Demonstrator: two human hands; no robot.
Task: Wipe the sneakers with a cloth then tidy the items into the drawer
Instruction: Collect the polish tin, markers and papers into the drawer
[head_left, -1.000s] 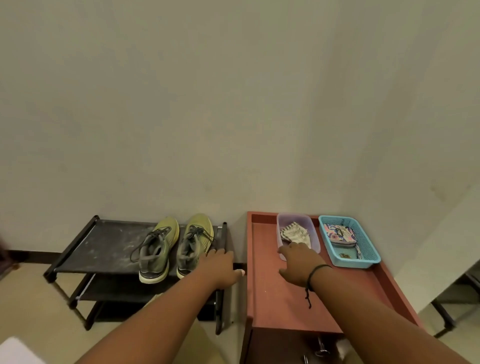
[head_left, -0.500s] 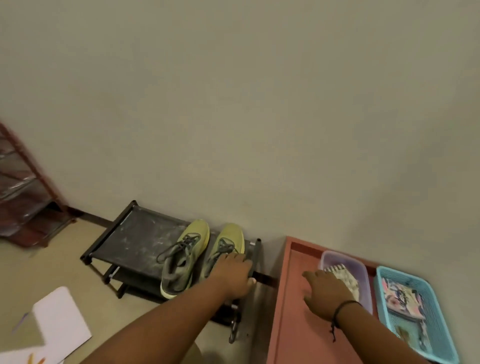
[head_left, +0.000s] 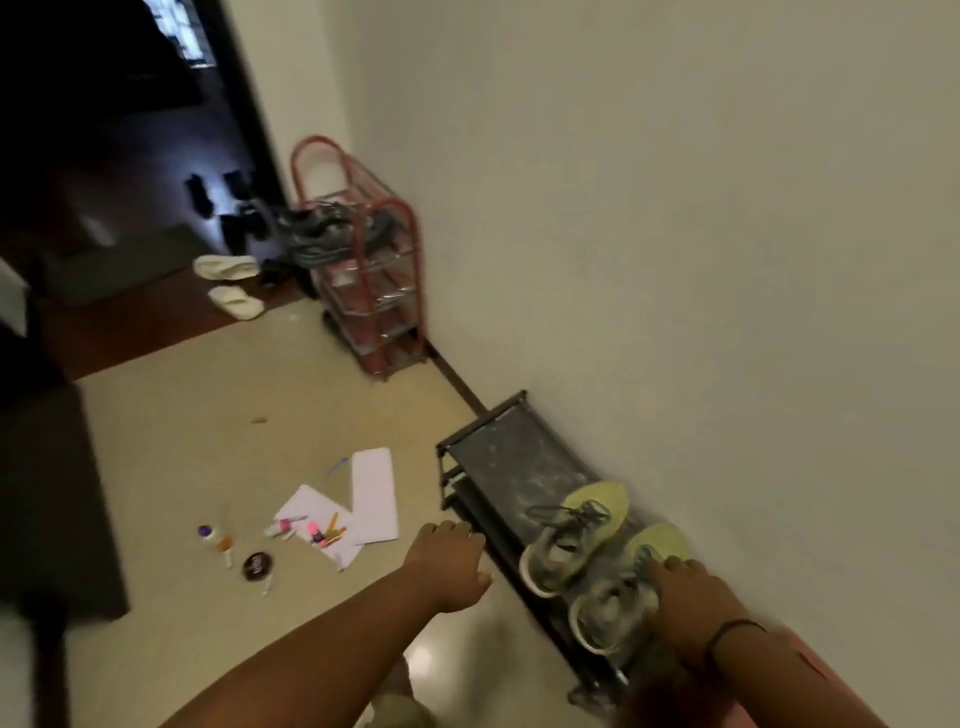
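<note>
No text, label, brand or number can be read anywhere in the frame; the dark round lid (head_left: 257, 565) at lower left is too blurred.

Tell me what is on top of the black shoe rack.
Two yellow-green sneakers sit side by side on the black shoe rack, which looks dusty. The right hand rests on the nearer one, covering part of it. The lower shelf is mostly hidden.

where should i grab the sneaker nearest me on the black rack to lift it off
Grip the nearest sneaker at the heel collar, coming from above on the open floor side. It sits upright on the black rack with heel toward you and toe toward the wall, its open collar facing up. The right hand lies on its laces; the other sneaker crowds the far side.
</note>
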